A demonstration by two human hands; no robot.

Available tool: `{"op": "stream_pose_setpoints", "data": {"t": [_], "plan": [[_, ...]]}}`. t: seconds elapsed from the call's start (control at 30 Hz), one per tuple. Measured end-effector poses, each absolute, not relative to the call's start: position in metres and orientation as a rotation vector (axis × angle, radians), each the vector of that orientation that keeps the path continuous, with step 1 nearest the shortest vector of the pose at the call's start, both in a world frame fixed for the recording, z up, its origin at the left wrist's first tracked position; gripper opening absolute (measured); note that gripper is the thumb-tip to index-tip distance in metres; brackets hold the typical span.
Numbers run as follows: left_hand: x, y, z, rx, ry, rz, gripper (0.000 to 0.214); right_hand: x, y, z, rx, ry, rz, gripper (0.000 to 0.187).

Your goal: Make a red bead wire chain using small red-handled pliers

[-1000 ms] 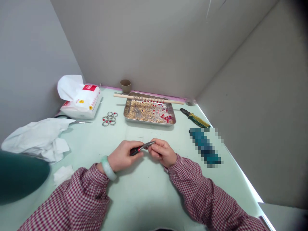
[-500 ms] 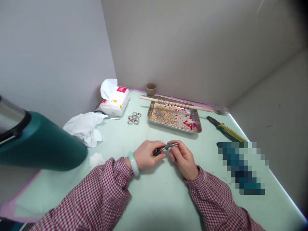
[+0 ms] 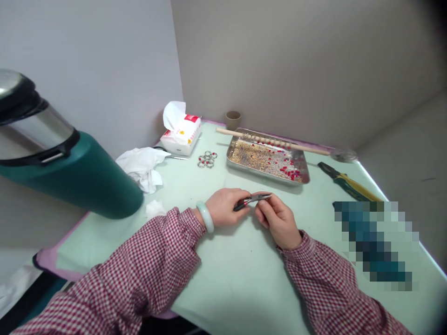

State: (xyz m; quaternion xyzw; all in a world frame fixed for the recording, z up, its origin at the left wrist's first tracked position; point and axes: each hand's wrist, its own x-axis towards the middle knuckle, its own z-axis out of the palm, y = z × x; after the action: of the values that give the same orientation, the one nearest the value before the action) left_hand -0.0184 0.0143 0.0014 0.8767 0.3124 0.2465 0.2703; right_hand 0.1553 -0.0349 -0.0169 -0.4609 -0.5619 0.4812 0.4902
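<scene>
Tall dark-green bottle with a silver-and-black top (image 3: 101, 181): at the table's left side, nearest the viewer.
Crumpled white cloth (image 3: 141, 167): beside the bottle, partly hidden behind it.
Small white tissue wad (image 3: 155, 208): between the bottle and the left sleeve.
Thin silver metal tool (image 3: 179, 157): one end pokes out past the cloth.
White-and-red tissue pack (image 3: 181, 135): near the wall, one sheet pulled up.
Silvery rings with red beads (image 3: 207, 159): clustered on the pale green tabletop (image 3: 237, 284), left of the tray.
Left hand (image 3: 226, 207): pale green bangle (image 3: 205, 217) at the wrist; fingers curled around small black-and-red-handled pliers (image 3: 248, 201), which point toward the other hand.
Brown round cup (image 3: 233, 121): behind the tray's left corner.
Shallow metal tray (image 3: 268, 177): beyond the hands, holding gold, clear and red beads.
Pale wooden rod (image 3: 309, 148): laid across the tray's far side, with coils and red beads along it.
Right hand (image 3: 279, 218): thumb and fingertips nearly together at the pliers' tip; cannot tell whether they pinch something tiny.
Yellow-and-green-handled pliers (image 3: 349, 184): right of the tray.
Pixelated teal patch (image 3: 372, 242): nearer, its content obscured.
</scene>
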Motion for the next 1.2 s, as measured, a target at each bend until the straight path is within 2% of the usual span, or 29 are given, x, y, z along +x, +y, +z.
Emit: {"op": "stream_pose_setpoints", "data": {"t": [0.1,0.5,0.93,1.2], "plan": [[-0.018,0.014,0.000,2.372,0.834,0.675,0.014,0.154,-0.035,-0.017,-1.107,-1.374,1.153,0.025],[-0.015,0.011,-0.007,2.405,0.866,0.775,0.048,0.151,-0.036,-0.021,-1.068,-1.458,1.109,0.029],[-0.016,0.008,0.003,2.403,0.901,0.699,0.018,0.153,-0.034,-0.027,-1.121,-1.453,1.019,0.020],[-0.015,0.006,0.002,2.454,0.969,0.652,0.015,0.156,-0.033,-0.024,-1.128,-1.472,0.932,0.019]]}}
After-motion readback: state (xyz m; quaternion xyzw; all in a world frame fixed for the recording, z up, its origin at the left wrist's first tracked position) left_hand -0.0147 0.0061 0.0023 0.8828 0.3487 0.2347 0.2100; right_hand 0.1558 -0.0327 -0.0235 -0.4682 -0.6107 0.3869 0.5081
